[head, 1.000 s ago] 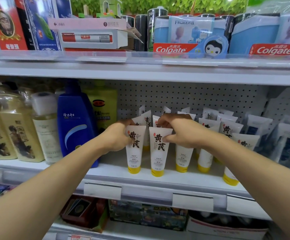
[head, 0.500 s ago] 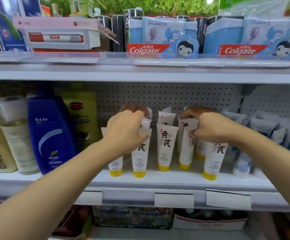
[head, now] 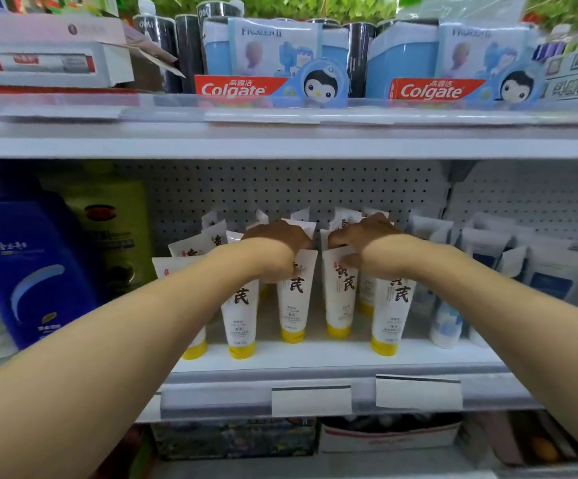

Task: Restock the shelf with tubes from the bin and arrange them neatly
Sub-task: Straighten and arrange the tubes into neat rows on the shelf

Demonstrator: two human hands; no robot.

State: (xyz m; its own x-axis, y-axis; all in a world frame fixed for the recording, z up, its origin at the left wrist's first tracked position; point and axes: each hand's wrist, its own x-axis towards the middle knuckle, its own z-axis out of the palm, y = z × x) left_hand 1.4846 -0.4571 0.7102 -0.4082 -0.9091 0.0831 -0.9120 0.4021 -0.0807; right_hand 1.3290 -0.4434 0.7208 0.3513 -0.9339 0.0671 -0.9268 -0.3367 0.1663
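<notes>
You were tidying: your left hand (head: 277, 252) and right hand (head: 360, 245) curled over white yellow-capped tubes (head: 294, 299) on the white metal shelf (head: 315, 354); next, square the rows.

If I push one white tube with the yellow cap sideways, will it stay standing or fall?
Probably it tips: each white tube stands on its small yellow cap, wide end up. Neighbours stand close, so one may topple others. It looks like soft plastic, likely light.

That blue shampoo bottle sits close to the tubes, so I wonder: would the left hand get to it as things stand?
Probably yes. The blue shampoo bottle stands at the shelf front, beside the left hand, with nothing in front; the hand must first leave the tubes.
</notes>
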